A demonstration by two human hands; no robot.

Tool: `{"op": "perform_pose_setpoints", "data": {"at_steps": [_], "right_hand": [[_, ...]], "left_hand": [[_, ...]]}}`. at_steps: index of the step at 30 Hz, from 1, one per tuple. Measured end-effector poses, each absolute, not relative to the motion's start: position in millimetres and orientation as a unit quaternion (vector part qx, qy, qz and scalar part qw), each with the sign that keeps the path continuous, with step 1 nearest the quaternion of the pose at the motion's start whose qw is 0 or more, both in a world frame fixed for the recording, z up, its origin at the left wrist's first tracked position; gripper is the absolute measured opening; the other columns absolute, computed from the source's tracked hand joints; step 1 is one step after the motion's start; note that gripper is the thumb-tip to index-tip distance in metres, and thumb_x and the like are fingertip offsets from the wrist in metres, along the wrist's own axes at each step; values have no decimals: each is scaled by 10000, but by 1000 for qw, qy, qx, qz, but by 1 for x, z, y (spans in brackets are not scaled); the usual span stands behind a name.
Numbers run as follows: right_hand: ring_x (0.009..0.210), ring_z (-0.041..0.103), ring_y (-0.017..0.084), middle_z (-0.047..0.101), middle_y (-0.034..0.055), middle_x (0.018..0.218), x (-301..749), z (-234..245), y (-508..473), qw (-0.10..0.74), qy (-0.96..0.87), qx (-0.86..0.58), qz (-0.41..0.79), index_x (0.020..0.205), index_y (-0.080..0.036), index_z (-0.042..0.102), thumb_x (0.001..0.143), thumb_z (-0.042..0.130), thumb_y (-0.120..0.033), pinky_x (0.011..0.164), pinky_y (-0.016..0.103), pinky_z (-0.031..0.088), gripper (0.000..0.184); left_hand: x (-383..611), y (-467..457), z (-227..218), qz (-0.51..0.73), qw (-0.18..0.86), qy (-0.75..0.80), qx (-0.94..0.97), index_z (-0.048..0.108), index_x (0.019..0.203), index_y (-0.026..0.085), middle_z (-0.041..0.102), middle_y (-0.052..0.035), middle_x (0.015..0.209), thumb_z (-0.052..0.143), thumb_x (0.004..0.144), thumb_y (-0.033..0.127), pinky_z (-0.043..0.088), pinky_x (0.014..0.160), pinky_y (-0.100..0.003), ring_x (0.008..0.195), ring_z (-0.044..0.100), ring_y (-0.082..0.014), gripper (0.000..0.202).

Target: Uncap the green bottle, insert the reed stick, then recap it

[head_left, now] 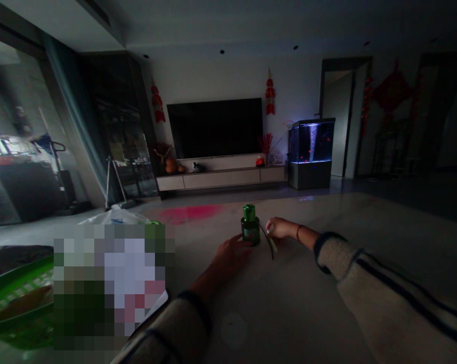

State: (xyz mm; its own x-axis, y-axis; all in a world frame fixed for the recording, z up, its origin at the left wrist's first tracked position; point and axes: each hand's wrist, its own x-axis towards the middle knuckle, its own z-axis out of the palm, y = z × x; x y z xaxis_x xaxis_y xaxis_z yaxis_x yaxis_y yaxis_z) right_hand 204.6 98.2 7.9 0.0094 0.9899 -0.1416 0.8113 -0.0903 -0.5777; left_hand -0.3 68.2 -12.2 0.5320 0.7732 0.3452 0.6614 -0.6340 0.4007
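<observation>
On the pale tabletop stands a small green glass bottle [250, 230], upright, with a shiny green cap on top. My left hand [232, 250] is at its lower left side, with fingers curled round the front of its base. Just right of the bottle, my right hand [281, 227] is closed in a pinch, and something small and white shows at the fingertips. From there a thin dark stem-like strip [269, 246] slants down to the table, with a pale narrow piece beside it. The dim light hides what exactly these are.
A green plastic basket [21, 331] and a clear plastic bag [115, 217] occupy the left, beside a blurred-out patch. A pink reflection lies across the far tabletop [308, 207]. Beyond are a television [215, 129], a low cabinet [221, 178] and a lit aquarium [312, 144].
</observation>
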Motion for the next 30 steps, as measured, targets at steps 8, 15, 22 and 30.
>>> {"op": "perform_pose_setpoints", "data": {"at_steps": [8,15,22,30], "right_hand": [[539,585,132,653,73,791,207,3,100,164,-693,-679,176,1009,-142,552,656,554,-132,428,183,399,353],[782,602,181,668,69,857,196,5,95,152,-768,-611,117,803,-161,650,694,549,-247,580,190,394,171],[745,609,174,675,67,814,196,6,92,130,-768,-620,99,792,-157,663,699,539,-271,545,183,380,193],[676,615,169,674,93,779,209,5,99,104,-735,-664,89,856,-136,657,608,560,-120,509,190,384,266]], "left_hand": [[-1,63,-9,243,124,389,880,568,1075,328,431,15,1299,588,689,362,322,982,-366,1137,443,-220,388],[-2,63,-9,226,101,368,896,521,1126,353,398,40,1323,570,700,369,334,975,-362,1144,444,-214,430],[-1,57,-5,223,122,380,889,533,1112,356,400,38,1322,558,703,367,317,982,-358,1135,453,-201,411],[1,57,-8,219,102,377,894,543,1106,318,426,33,1305,516,733,402,291,999,-331,1144,443,-188,383]]}}
